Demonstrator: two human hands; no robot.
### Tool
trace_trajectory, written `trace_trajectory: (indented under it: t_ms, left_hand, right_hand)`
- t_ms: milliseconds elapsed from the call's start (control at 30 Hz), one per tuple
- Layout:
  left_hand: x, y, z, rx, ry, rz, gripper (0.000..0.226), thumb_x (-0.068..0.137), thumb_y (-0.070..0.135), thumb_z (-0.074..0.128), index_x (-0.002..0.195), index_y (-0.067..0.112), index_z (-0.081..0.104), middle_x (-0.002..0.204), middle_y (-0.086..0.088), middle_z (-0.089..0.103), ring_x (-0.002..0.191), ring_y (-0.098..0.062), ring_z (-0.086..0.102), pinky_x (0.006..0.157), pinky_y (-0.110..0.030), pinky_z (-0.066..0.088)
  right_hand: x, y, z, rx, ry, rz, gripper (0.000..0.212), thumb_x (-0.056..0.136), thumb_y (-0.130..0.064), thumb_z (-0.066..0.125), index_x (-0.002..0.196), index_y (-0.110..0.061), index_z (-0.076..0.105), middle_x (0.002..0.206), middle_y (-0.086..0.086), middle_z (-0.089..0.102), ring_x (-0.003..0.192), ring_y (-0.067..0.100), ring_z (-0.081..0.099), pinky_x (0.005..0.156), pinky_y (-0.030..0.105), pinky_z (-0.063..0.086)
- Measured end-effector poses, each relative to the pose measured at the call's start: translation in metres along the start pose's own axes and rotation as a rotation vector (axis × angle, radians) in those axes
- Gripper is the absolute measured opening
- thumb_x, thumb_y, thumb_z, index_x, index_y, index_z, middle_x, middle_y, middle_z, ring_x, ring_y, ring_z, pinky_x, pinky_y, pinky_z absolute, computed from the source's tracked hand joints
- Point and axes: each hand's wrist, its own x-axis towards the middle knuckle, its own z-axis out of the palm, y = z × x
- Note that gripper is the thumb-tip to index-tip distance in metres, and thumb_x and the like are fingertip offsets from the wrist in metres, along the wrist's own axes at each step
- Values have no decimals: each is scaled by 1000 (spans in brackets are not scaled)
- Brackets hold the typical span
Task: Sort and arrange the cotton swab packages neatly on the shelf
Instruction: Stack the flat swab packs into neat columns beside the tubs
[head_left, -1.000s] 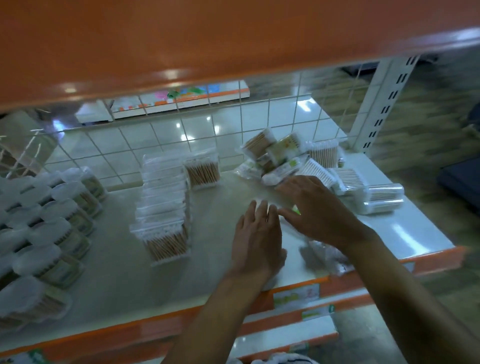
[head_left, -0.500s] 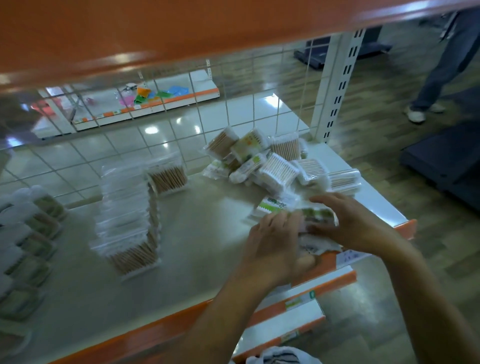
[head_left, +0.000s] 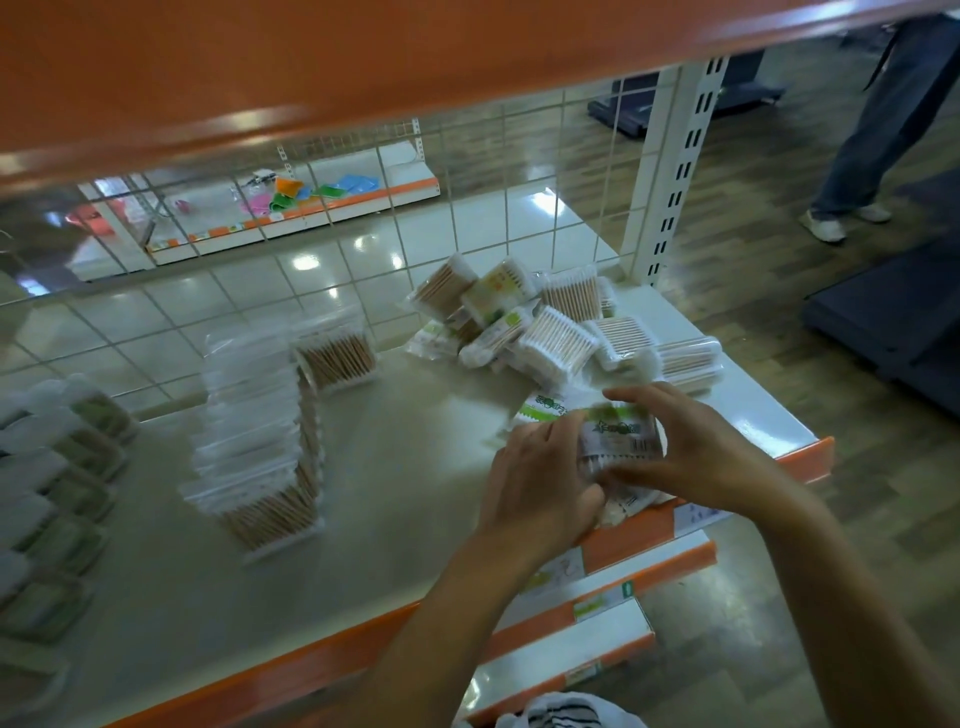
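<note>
Both hands hold a small stack of flat cotton swab bags (head_left: 621, 441) with green-and-white labels near the shelf's front right edge. My left hand (head_left: 540, 478) grips the stack's left side, fingers curled over it. My right hand (head_left: 696, 447) grips its right side, thumb below and fingers above. Another green-labelled bag (head_left: 545, 408) lies just behind them. A loose heap of swab packages (head_left: 550, 325) sits at the back right. A neat row of clear swab packs (head_left: 260, 431) stands mid-shelf. Round swab tubs (head_left: 57, 493) line the left side.
The shelf board (head_left: 389, 467) has an orange front rail (head_left: 639, 535) with price tags. A wire grid (head_left: 363, 249) backs the shelf, and an orange shelf (head_left: 311, 67) hangs overhead. A white upright post (head_left: 670, 171) stands at right. A person's legs (head_left: 878, 135) stand on the floor beyond.
The hands went from lying flat on the shelf to gathering the green-labelled bags and holding them between them. The view has swung to the right, toward the shelf's end.
</note>
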Motion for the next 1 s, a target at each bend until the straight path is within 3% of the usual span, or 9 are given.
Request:
trace_trajectory:
  t_ms: [100, 200, 333, 467, 533, 633, 733, 900, 1000]
  left_hand:
    - [-2, -3, -5, -62, 64, -15, 60, 79, 32, 61, 134, 29, 37, 127, 2, 53, 117, -19, 45, 92, -32, 39]
    - [-5, -10, -12, -226, 107, -19, 52, 85, 22, 57, 133, 31, 41, 127, 6, 55, 111, -13, 53, 90, -31, 47]
    - [-10, -21, -19, -498, 163, -27, 45, 88, 15, 59, 130, 29, 50, 125, 7, 58, 100, -3, 61, 79, -16, 53]
    - [-12, -30, -23, -534, 320, -92, 29, 94, 27, 56, 123, 26, 56, 117, 7, 62, 94, -3, 63, 76, -16, 53]
    - [-14, -35, -23, -494, 365, -112, 26, 96, 31, 53, 121, 25, 56, 116, 6, 63, 94, -3, 64, 77, -22, 55]
    - [-16, -40, -23, -442, 396, -111, 35, 89, 34, 54, 122, 23, 56, 119, 6, 61, 97, -5, 61, 83, -28, 54]
    - [-18, -40, -26, -382, 397, -113, 50, 83, 48, 48, 125, 23, 53, 121, 8, 58, 97, 1, 52, 81, -13, 44]
    - [-20, -41, -27, -387, 364, -132, 70, 76, 68, 35, 131, 25, 46, 125, 8, 55, 110, -10, 51, 90, -30, 45]
    - [-20, -40, -29, -403, 365, -132, 70, 77, 70, 34, 130, 25, 45, 120, 11, 54, 107, -8, 52, 88, -23, 43]
  right_hand:
    - [3, -6, 3, 62, 29, -50, 76, 62, -45, 77, 130, -27, 47, 120, -11, 48, 108, 8, 52, 79, 12, 43]
    - [5, -13, 9, 183, 51, -93, 84, 54, -60, 66, 129, -27, 47, 122, -13, 46, 111, 9, 52, 87, 21, 48]
    - [11, -22, 24, 252, 96, -140, 74, 68, -23, 80, 133, -25, 45, 138, -13, 38, 126, 7, 42, 94, 24, 47]
    - [16, -35, 37, 646, 109, -69, 65, 82, 11, 61, 126, -35, 48, 128, -22, 47, 119, 10, 53, 86, 26, 53]
    - [19, -39, 43, 871, 132, 26, 64, 84, 14, 55, 129, -31, 46, 116, -19, 58, 105, 12, 63, 80, 27, 55]
    - [23, -43, 50, 996, 147, 100, 61, 84, 12, 55, 133, -22, 44, 120, -1, 60, 101, 17, 65, 82, 34, 56]
    - [26, -48, 57, 1078, 116, 96, 50, 84, 14, 51, 124, -15, 51, 109, 10, 68, 104, 24, 65, 88, 37, 53]
    - [28, -56, 66, 1074, 116, 61, 44, 84, 14, 52, 118, -14, 57, 105, 10, 70, 104, 26, 64, 92, 40, 50]
    - [30, -61, 67, 1007, 124, 26, 42, 86, 12, 53, 121, -9, 57, 107, 10, 70, 104, 23, 65, 90, 38, 52]
